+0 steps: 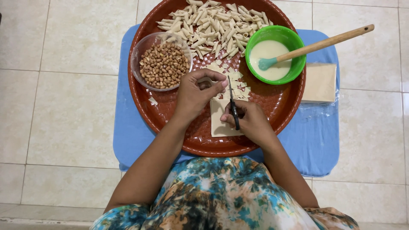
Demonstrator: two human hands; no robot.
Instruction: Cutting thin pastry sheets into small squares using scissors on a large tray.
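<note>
One package is seen: a clear, thin plastic wrapper (318, 108) laid flat on the blue mat (315, 140), just beside the right rim of the round reddish-brown woven tray (281, 106). A square stack of pale cream pastry sheets (319, 82) is held on it, and crinkled transparent film is left showing below the stack. No labels, signs or screens are seen.
</note>
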